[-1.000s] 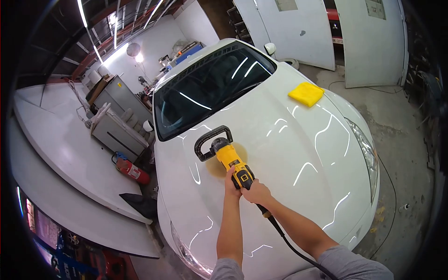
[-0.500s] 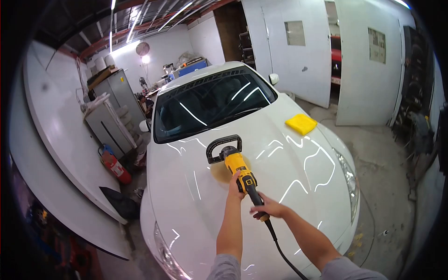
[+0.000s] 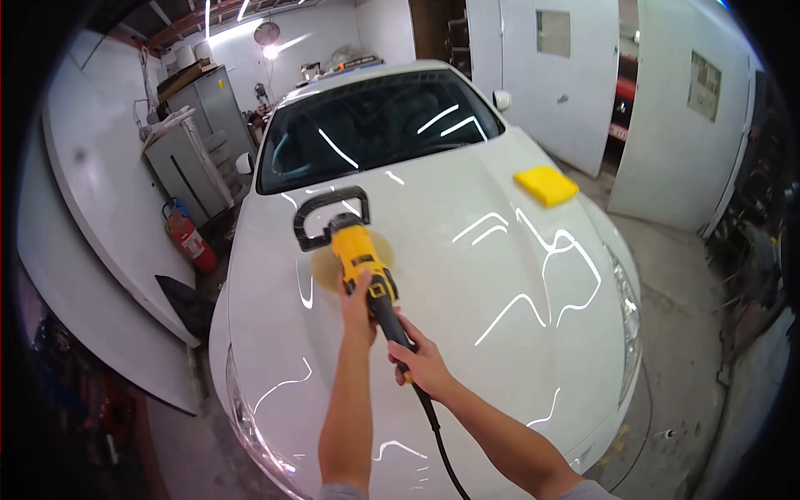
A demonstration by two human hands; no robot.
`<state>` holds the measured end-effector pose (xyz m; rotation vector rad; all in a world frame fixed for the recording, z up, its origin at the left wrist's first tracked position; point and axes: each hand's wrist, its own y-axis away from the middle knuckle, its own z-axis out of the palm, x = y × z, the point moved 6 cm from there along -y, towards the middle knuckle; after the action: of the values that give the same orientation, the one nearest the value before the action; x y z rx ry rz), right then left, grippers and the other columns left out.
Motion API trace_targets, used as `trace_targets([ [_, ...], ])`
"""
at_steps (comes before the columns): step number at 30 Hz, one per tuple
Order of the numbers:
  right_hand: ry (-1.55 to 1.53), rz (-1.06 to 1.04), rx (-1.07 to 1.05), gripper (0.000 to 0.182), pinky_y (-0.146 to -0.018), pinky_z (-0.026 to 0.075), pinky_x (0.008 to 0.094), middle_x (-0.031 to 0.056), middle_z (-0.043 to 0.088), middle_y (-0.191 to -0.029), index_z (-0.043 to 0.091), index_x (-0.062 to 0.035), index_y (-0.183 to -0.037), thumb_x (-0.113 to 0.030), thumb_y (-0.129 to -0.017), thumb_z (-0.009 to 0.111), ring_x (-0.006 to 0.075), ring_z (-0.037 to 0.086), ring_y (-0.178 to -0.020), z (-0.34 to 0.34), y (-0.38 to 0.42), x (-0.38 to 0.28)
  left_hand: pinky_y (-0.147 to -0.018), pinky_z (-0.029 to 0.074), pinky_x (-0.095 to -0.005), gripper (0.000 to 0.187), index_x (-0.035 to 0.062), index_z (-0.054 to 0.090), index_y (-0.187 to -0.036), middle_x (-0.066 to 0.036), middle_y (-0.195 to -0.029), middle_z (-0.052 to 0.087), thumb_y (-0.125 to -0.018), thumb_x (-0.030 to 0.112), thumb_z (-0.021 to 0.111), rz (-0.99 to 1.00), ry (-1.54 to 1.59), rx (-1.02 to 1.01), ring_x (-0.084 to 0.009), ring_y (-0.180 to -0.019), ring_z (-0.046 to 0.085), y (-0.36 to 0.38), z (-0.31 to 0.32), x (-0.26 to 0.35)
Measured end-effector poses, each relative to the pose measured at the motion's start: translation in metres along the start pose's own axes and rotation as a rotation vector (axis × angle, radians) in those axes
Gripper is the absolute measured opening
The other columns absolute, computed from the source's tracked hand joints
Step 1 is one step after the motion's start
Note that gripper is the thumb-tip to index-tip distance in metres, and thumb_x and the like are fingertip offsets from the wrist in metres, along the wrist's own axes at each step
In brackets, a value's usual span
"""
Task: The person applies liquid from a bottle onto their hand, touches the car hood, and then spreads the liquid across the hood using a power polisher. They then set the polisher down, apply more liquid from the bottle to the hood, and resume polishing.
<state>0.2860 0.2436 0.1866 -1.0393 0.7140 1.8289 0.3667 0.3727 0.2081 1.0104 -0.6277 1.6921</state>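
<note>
A yellow and black polisher [image 3: 357, 250] rests with its round pad [image 3: 327, 269] on the white car's hood [image 3: 450, 292], left of the hood's middle. My left hand [image 3: 358, 310] grips the yellow body near its middle. Wrapped around the black rear handle is my right hand [image 3: 418, 358]. The pad looks blurred, and its centre is hidden under the tool. A black D-shaped handle [image 3: 332, 208] sticks out at the tool's front, held by neither hand. From the rear end a black cable [image 3: 442, 450] runs down toward me.
A folded yellow cloth [image 3: 546, 185] lies on the hood's right side near the windshield [image 3: 375, 129]. A red fire extinguisher [image 3: 193, 242] and grey cabinets [image 3: 187, 171] stand left of the car. White doors [image 3: 683, 108] are at the right; a thin cable crosses the floor there.
The polisher and both hands have moved left across the hood. The view has shifted downward. My right hand now wraps more closely around the rear handle.
</note>
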Motion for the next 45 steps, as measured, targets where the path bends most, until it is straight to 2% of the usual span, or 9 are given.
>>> trace_targets([
  [11,0.01,0.066,-0.02,0.061,-0.04,0.041,0.0263,0.0046,0.052,-0.074,0.032,-0.0112,-0.147,-0.018,-0.092,0.058,0.0107,0.049,-0.043,-0.033,0.002,-0.063,-0.064,0.056,-0.0426,0.06,0.0133,0.042,-0.121,-0.012,-0.095,0.057,-0.084,0.057,0.062,-0.08,-0.071,-0.106,-0.0324,-0.079,0.063,0.006,0.052,-0.008],
  [15,0.036,-0.027,0.007,0.059,-0.04,0.04,0.0253,0.0034,0.054,-0.073,0.033,-0.0091,-0.146,-0.017,-0.093,0.058,0.0099,0.048,-0.045,-0.055,-0.008,-0.07,-0.068,0.057,-0.0411,0.079,0.0235,0.011,-0.14,-0.016,-0.099,0.057,-0.085,0.018,0.068,-0.112,-0.079,-0.064,-0.0303,-0.081,0.063,0.056,0.089,-0.033],
  [22,0.031,-0.006,0.026,0.058,-0.04,0.037,0.0245,0.0027,0.053,-0.071,0.033,-0.0096,-0.146,-0.016,-0.093,0.056,0.0089,0.046,-0.045,-0.053,-0.024,-0.062,-0.07,0.053,-0.0349,0.089,0.025,0.002,-0.145,-0.02,-0.102,0.059,-0.082,0.011,0.063,-0.035,-0.095,0.008,-0.0228,-0.085,0.06,0.038,0.077,-0.04],
  [28,-0.054,0.013,-0.064,0.065,-0.041,0.04,0.0242,0.0046,0.056,-0.073,0.024,-0.0035,-0.148,-0.017,-0.093,0.055,0.0088,0.049,-0.047,-0.024,-0.046,-0.041,-0.068,0.051,-0.0288,0.044,0.0033,0.047,-0.116,-0.01,-0.09,0.06,-0.078,0.014,0.066,-0.132,-0.135,0.054,-0.0177,-0.079,0.059,0.007,0.029,-0.032],
  [34,0.039,-0.044,-0.133,0.056,-0.041,0.042,0.0267,0.0052,0.057,-0.063,0.039,-0.0064,-0.141,-0.023,-0.09,0.057,0.0114,0.052,-0.045,0.018,-0.075,-0.019,-0.069,0.052,-0.0338,0.073,0.024,0.022,-0.131,-0.014,-0.096,0.057,-0.073,0.012,0.065,-0.121,-0.139,0.108,-0.0208,-0.084,0.058,0.004,-0.002,0.005],
  [40,0.081,-0.009,-0.103,0.056,-0.041,0.041,0.0267,0.0051,0.057,-0.065,0.04,-0.0059,-0.14,-0.023,-0.089,0.057,0.0116,0.051,-0.045,0.027,-0.089,-0.018,-0.067,0.052,-0.0359,0.075,0.0263,0.019,-0.13,-0.012,-0.092,0.057,-0.072,0.013,0.065,-0.142,-0.146,0.102,-0.0208,-0.079,0.058,-0.021,-0.019,0.008],
  [42,0.061,-0.02,-0.042,0.04,-0.039,0.035,0.0239,0.0022,0.051,-0.067,0.047,-0.0038,-0.13,-0.017,-0.093,0.055,0.0081,0.043,-0.045,0.026,-0.093,-0.025,-0.067,0.052,-0.0357,0.076,0.0267,0.018,-0.13,-0.012,-0.092,0.057,-0.072,0.013,0.065,-0.169,-0.139,0.092,-0.0208,-0.078,0.058,-0.029,-0.015,0.007],
  [44,0.046,-0.019,-0.043,0.048,-0.039,0.037,0.0251,0.004,0.054,-0.066,0.044,-0.0032,-0.134,-0.02,-0.091,0.056,0.0097,0.047,-0.044,0.022,-0.096,-0.028,-0.066,0.051,-0.0334,0.062,0.0175,0.031,-0.125,-0.01,-0.09,0.057,-0.073,0.015,0.065,-0.213,-0.117,0.062,-0.0197,-0.077,0.057,-0.038,-0.01,0.003],
  [45,0.036,-0.021,-0.048,0.055,-0.039,0.04,0.0262,0.0059,0.057,-0.065,0.041,-0.0026,-0.138,-0.023,-0.089,0.057,0.0112,0.05,-0.044,0.018,-0.101,-0.032,-0.065,0.049,-0.0301,0.036,0.0075,0.049,-0.105,-0.007,-0.084,0.058,-0.074,0.017,0.064,-0.297,-0.12,-0.014,-0.0179,-0.074,0.057,-0.046,-0.007,-0.001],
])
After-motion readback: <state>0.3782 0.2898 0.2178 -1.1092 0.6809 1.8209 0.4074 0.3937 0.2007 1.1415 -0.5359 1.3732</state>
